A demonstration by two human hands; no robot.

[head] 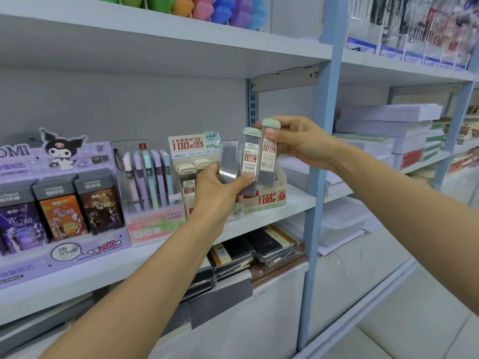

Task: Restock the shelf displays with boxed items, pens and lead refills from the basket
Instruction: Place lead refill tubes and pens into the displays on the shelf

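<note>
Pastel foam-like shapes (207,7) in green, orange, pink, blue and purple line the top of the view. A light-blue upright post (324,125) divides the bays. Right of it lie stacks of white paper (388,114). Low down sit piles of wrapped dark-covered notebooks (272,244). Blurred hanging packets (414,23), perhaps lanyards, fill the upper right.

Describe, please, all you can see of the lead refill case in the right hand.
The lead refill case is slim clear plastic with a pale green cap, a white-and-red label and grey leads showing at the bottom. Nearly upright, it is pinched near the cap by the right hand, beside a second case in the left hand.
</note>
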